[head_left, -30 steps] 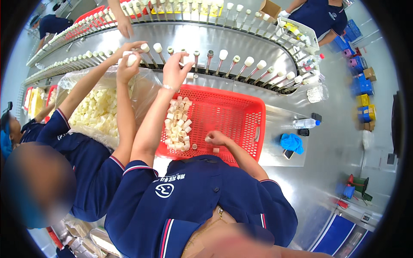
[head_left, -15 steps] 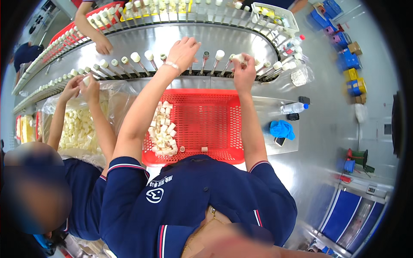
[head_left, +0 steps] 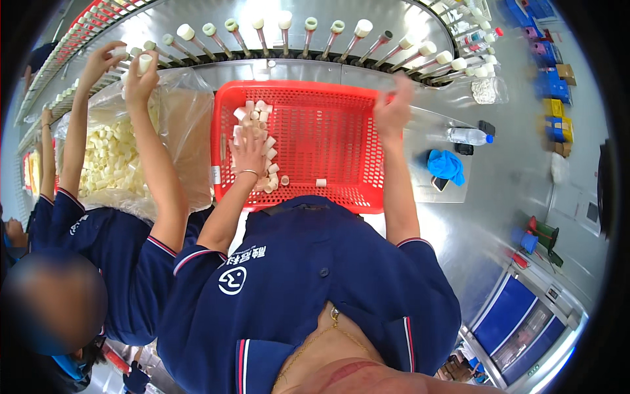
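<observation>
Left hand (head_left: 248, 152) fingers spread on the white caps (head_left: 261, 141) in the red basket (head_left: 328, 134); gather several squarely, while the blurred right hand (head_left: 392, 110) grip is unclear.

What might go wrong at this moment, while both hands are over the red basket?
1. The left hand reaches into the pile of white caps near the red basket wall; loose caps might get knocked aside.
2. The right hand is blurred near the basket's far edge, close to the conveyor pegs; it might bump one.
3. The co-worker's arm is close on the left; elbows might collide.
</observation>
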`<state>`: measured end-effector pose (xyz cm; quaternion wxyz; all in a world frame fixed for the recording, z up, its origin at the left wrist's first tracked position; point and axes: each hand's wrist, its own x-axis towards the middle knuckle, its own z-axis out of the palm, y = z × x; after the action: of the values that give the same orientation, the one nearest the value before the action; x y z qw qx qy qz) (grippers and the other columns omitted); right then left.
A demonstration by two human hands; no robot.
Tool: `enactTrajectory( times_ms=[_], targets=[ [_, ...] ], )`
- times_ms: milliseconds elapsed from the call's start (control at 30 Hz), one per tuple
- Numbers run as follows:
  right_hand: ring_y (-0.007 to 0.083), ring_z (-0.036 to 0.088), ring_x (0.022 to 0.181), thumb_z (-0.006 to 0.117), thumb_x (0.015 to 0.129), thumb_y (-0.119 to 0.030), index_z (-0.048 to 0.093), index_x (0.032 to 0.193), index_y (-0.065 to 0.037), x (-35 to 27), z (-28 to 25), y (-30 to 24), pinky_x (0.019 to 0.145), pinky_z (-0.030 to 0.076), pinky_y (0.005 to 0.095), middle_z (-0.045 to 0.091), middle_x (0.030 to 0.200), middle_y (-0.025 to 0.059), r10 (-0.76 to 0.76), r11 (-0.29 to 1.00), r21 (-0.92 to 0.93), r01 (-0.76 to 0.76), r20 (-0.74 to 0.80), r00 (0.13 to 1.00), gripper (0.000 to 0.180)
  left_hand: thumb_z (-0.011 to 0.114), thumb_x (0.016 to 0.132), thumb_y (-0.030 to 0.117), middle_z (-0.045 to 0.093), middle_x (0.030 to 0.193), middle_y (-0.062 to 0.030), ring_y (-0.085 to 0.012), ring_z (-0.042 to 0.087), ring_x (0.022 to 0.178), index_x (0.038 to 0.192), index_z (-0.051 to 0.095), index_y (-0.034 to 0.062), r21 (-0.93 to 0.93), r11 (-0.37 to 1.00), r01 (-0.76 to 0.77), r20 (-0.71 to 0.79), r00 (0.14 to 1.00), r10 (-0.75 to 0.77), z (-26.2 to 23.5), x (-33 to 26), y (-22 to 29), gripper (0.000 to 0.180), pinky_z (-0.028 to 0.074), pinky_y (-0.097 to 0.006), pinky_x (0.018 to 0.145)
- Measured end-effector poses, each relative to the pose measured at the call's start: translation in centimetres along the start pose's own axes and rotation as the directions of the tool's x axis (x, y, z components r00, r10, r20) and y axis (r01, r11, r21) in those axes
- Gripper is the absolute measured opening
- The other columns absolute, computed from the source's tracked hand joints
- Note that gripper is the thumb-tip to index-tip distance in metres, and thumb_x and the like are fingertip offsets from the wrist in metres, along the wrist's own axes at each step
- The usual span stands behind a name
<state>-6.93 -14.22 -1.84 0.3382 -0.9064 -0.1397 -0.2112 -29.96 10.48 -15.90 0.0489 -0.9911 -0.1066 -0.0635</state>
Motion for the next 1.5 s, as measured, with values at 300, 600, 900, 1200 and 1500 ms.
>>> enactTrajectory(
  times_ms=[300, 600, 900, 1200, 1500],
  targets=[
    [0.0393, 0.062, 0.092, 0.065, 0.082, -0.030, 0.048, 0.108, -0.004, -24.0, 5.4, 4.7, 0.075, 0.049, 0.0486, 0.061, 0.095, 0.0204, 0.126, 0.983, -0.155, 0.096, 0.960, 0.252, 0.041, 0.066, 0.077, 0.014, 0.055, 0.104, -0.0085, -0.0301, 0.051, 0.105, 0.104, 0.064, 0.0117, -0.570, 0.745, -0.347, 0.411, 0.664, 0.624, 3.2, -1.6, 6.1, 0.027, 0.045, -0.040, 0.089],
    [0.0177, 0.064, 0.081, 0.059, 0.093, -0.028, 0.050, 0.106, -0.003, -18.4, 6.3, 2.2, 0.068, 0.054, 0.0301, 0.062, 0.093, 0.0097, 0.037, 0.672, 0.156, -0.724, 0.969, 0.243, 0.029, 0.050, 0.097, 0.024, 0.060, 0.111, -0.0122, -0.0177, 0.063, 0.089, 0.126, 0.047, 0.0036, -0.459, -0.639, 0.617, 0.509, 0.773, 0.380, -5.5, 3.7, 1.8, 0.035, 0.052, -0.029, 0.079],
    [0.0263, 0.058, 0.115, 0.050, 0.097, -0.016, 0.043, 0.131, -0.006, -10.2, 4.2, -4.8, 0.089, 0.055, 0.0351, 0.057, 0.121, 0.0121, -0.246, -0.466, 0.292, -0.835, 0.864, 0.440, 0.035, 0.049, 0.097, 0.018, 0.061, 0.105, -0.0078, -0.0146, 0.058, 0.085, 0.136, 0.040, 0.0036, -0.274, -0.876, 0.397, 0.342, 0.891, 0.298, -8.5, 4.6, 2.0, 0.043, 0.050, -0.030, 0.077],
    [0.0178, 0.063, 0.094, 0.056, 0.094, -0.010, 0.050, 0.122, -0.003, -2.9, 2.0, -7.7, 0.066, 0.053, 0.0268, 0.061, 0.107, 0.0092, -0.292, -0.355, 0.500, -0.790, 0.743, 0.602, 0.030, 0.065, 0.083, -0.001, 0.061, 0.099, -0.0032, -0.0116, 0.060, 0.092, 0.115, 0.054, 0.0031, -0.727, -0.655, 0.207, 0.217, 0.974, 0.067, -13.3, 7.3, 1.4, 0.033, 0.054, -0.029, 0.083],
    [0.0277, 0.063, 0.082, 0.069, 0.081, -0.014, 0.060, 0.099, 0.000, 10.7, 0.5, -8.4, 0.071, 0.051, 0.0368, 0.062, 0.093, 0.0134, -0.314, 0.947, 0.122, 0.298, 0.144, 0.939, 0.024, 0.073, 0.076, 0.008, 0.063, 0.098, -0.0019, -0.0113, 0.057, 0.089, 0.107, 0.062, 0.0043, -0.999, -0.014, -0.030, -0.027, 0.983, -0.183, -14.4, 12.7, 0.0, 0.033, 0.046, -0.029, 0.085]
  ],
)
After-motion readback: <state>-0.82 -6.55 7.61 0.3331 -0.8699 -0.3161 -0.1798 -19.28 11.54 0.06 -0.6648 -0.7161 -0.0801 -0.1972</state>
